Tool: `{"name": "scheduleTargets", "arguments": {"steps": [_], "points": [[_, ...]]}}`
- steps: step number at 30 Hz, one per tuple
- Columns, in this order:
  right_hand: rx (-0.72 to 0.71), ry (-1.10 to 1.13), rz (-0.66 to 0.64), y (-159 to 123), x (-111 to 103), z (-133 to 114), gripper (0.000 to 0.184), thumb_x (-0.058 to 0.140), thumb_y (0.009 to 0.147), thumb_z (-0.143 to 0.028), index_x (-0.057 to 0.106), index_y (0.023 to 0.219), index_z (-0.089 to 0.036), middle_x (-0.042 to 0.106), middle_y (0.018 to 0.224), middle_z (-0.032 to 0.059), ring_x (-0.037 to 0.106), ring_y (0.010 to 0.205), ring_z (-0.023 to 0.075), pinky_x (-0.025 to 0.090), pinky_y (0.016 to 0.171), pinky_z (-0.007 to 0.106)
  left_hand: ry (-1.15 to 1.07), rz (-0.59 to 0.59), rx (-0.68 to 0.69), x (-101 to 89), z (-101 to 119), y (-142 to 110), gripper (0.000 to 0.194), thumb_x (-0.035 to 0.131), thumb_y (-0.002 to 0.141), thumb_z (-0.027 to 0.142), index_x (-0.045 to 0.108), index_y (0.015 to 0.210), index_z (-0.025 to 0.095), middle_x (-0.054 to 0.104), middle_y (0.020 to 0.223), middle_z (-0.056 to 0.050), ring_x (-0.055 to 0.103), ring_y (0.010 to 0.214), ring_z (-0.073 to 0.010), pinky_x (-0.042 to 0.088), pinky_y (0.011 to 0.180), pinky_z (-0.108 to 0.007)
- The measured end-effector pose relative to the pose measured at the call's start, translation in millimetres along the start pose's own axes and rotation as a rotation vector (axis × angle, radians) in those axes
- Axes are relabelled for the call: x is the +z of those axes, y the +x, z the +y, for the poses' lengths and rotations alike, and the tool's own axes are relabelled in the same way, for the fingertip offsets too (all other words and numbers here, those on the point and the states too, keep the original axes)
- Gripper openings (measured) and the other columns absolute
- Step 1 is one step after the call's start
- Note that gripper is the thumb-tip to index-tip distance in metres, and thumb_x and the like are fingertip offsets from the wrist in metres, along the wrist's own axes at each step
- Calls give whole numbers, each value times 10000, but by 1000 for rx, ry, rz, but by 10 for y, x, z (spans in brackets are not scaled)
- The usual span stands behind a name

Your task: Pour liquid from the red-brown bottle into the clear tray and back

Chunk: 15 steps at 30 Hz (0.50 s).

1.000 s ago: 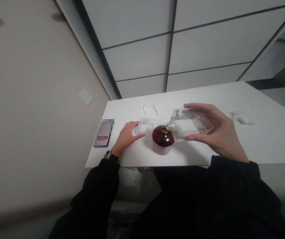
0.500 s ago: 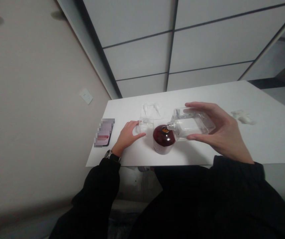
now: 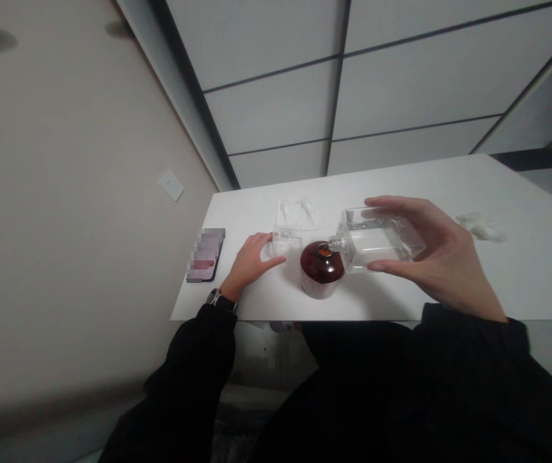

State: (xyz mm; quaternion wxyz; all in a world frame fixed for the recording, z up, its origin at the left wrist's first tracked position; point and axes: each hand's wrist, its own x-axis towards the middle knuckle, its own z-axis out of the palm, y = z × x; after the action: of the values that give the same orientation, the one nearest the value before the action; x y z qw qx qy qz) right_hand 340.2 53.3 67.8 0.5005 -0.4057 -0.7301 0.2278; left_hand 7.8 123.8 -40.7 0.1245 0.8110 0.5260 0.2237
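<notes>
My right hand is wrapped round a clear square bottle, which lies tipped on its side. The bottle's neck points left and sits right over the orange mouth of a dark red round bottle standing on the white table. My left hand rests on the table to the left of the red bottle. Its fingers curl loosely against a small clear object that I cannot make out well.
A phone lies near the table's left edge. Clear plastic wrapping sits behind the red bottle. A crumpled white scrap lies at the right. A wall with a socket runs along the left.
The view has shifted slightly. The clear bottle stays tipped over the red bottle's mouth, and both hands keep their places.
</notes>
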Motion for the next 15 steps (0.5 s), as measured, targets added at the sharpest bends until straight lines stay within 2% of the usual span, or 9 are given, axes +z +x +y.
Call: {"name": "scheduleTargets", "arguments": {"steps": [15], "points": [[7, -35, -8, -10, -22, -19, 696, 908, 759, -561, 669, 1344, -269, 719, 1374, 102, 687, 1277, 335, 557, 1152, 528, -17, -9, -8, -29, 49, -18, 552, 743, 924, 526, 607, 1351, 205, 658, 1363, -108, 579, 1296, -305, 454, 1166, -486]]}}
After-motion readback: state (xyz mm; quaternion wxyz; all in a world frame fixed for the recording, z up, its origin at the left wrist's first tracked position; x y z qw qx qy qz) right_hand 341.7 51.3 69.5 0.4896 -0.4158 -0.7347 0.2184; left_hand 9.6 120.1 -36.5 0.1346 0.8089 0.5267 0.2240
